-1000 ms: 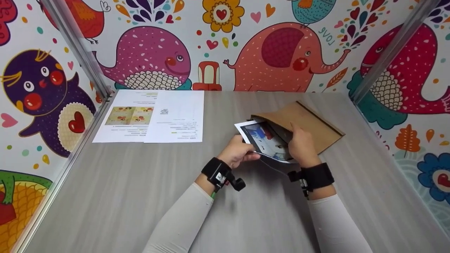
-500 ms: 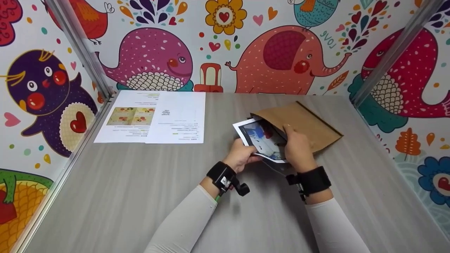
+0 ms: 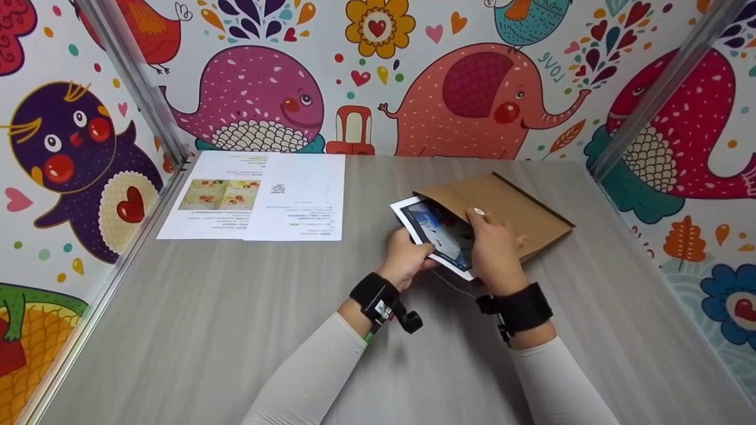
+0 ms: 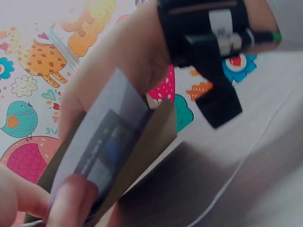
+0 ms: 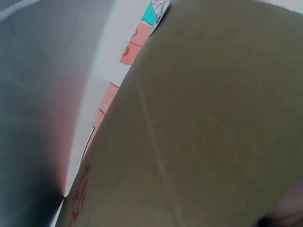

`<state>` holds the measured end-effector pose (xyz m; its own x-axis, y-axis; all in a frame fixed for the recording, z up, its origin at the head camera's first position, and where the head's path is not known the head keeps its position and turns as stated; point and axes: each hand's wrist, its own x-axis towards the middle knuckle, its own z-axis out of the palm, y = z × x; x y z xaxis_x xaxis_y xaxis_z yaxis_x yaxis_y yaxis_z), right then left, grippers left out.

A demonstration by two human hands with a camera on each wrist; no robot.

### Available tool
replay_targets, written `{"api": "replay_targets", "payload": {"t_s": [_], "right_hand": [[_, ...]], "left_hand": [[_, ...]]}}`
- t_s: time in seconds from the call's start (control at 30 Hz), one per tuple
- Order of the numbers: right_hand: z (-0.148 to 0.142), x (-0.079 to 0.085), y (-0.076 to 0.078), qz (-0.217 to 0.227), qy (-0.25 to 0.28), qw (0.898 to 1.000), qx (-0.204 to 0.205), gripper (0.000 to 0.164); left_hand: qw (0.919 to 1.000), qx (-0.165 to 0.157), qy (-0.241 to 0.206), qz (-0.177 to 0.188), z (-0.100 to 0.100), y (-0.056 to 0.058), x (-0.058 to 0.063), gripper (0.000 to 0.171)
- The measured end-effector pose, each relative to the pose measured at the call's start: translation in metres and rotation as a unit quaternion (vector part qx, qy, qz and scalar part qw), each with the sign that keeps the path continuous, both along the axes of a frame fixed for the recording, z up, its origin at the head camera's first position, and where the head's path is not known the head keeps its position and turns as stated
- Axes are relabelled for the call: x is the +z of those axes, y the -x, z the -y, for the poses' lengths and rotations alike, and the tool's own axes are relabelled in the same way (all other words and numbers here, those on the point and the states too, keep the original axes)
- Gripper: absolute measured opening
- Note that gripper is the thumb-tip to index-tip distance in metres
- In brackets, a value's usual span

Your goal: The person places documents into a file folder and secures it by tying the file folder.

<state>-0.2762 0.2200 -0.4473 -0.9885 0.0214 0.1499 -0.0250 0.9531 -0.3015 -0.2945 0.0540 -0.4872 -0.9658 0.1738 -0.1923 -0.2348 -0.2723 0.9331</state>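
Head view: my left hand point(image 3: 407, 257) pinches the photo point(image 3: 437, 233), about half inside the brown envelope point(image 3: 514, 209) on the table point(image 3: 236, 330); my right hand point(image 3: 493, 251) holds its mouth. Half remains outside.

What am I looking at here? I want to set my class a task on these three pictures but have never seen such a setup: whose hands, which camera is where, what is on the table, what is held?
A person works with two bare hands; black straps on the wrists carry small cameras. The wide picture comes from a camera on the head, looking down at a grey table with cartoon-animal walls around it. The other two come from the wrists, very close and blurred. On the table lie printed sheets. The right hand holds a brown envelope at its mouth. The left hand grips a photo print, partly inside the envelope. The right wrist view shows mostly brown envelope.
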Motion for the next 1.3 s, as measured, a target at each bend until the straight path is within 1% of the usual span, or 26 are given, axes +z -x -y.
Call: {"api": "replay_targets", "payload": {"t_s": [0.1,0.23,0.3,0.37,0.43,0.5,0.6,0.7,0.83,0.93,1.03,1.1,1.17,1.23,1.3], "right_hand": [[0.010,-0.002,-0.003,-0.017,0.001,1.000,0.006,0.069],[0.026,-0.003,-0.011,-0.052,0.000,0.998,0.021,0.059],[0.034,-0.003,-0.015,-0.063,-0.005,0.998,0.030,0.058],[0.041,-0.002,-0.020,-0.065,-0.005,0.997,0.039,0.057],[0.045,-0.001,-0.023,-0.059,-0.003,0.997,0.044,0.057],[0.046,-0.001,-0.023,-0.046,0.003,0.998,0.043,0.058],[0.039,-0.003,-0.018,-0.025,0.010,0.999,0.026,0.059],[0.024,-0.007,-0.008,-0.007,0.009,1.000,0.002,0.061],[0.001,-0.017,0.005,0.006,0.009,1.000,-0.024,0.062],[-0.013,-0.026,0.012,0.018,0.007,0.999,-0.035,0.064],[-0.019,-0.036,0.017,0.045,-0.004,0.998,-0.039,0.059],[-0.019,-0.041,0.018,0.068,-0.012,0.997,-0.035,0.055],[-0.016,-0.046,0.019,0.081,-0.024,0.996,-0.029,0.052],[-0.010,-0.048,0.019,0.080,-0.027,0.996,-0.020,0.051],[-0.002,-0.051,0.018,0.054,-0.017,0.998,-0.008,0.051]], "left_hand": [[0.9998,-0.001,0.020,-0.002,0.001,0.001,-0.002,0.039],[0.9993,-0.017,0.031,0.013,0.003,0.002,-0.003,0.036],[0.9988,-0.023,0.038,0.021,0.005,0.003,-0.003,0.039],[0.9983,-0.028,0.044,0.025,0.007,0.004,-0.003,0.042],[0.9979,-0.032,0.049,0.029,0.009,0.005,-0.003,0.045],[0.9978,-0.038,0.040,0.035,0.011,0.005,-0.003,0.046],[0.9973,-0.051,0.025,0.046,0.010,0.006,-0.002,0.046],[0.9968,-0.059,0.019,0.050,0.008,0.007,-0.001,0.052],[0.9969,-0.056,0.031,0.044,0.009,0.006,-0.001,0.059],[0.9969,-0.056,0.038,0.040,0.011,0.006,-0.002,0.059],[0.9967,-0.058,0.041,0.038,0.014,0.007,-0.003,0.058],[0.9966,-0.059,0.043,0.038,0.016,0.008,-0.003,0.057],[0.9963,-0.059,0.049,0.039,0.019,0.010,-0.002,0.055],[0.9958,-0.055,0.063,0.035,0.022,0.013,0.000,0.052],[0.9951,-0.052,0.079,0.028,0.026,0.018,0.002,0.049]]}}
